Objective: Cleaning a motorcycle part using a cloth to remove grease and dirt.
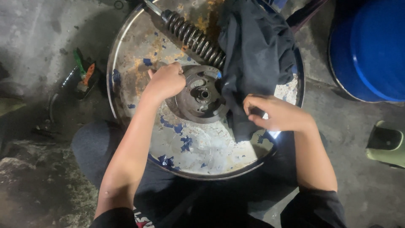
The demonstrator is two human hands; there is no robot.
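A round grey metal disc part [201, 95] with a central hub lies on the worn top of a steel drum [202, 147]. My left hand [165, 81] grips the disc's left edge. My right hand [274, 113] is closed on a fold of a dark cloth [255, 50] that drapes over the drum's right side and touches the disc. A coil-spring shock absorber [192, 37] lies behind the disc, its lower end hidden under the cloth.
A blue barrel [371, 46] stands at the upper right. A green sandal [386, 143] rests on the concrete floor at right. A small tray with green and orange handled tools [83, 72] sits left of the drum. My knees are under the drum's near edge.
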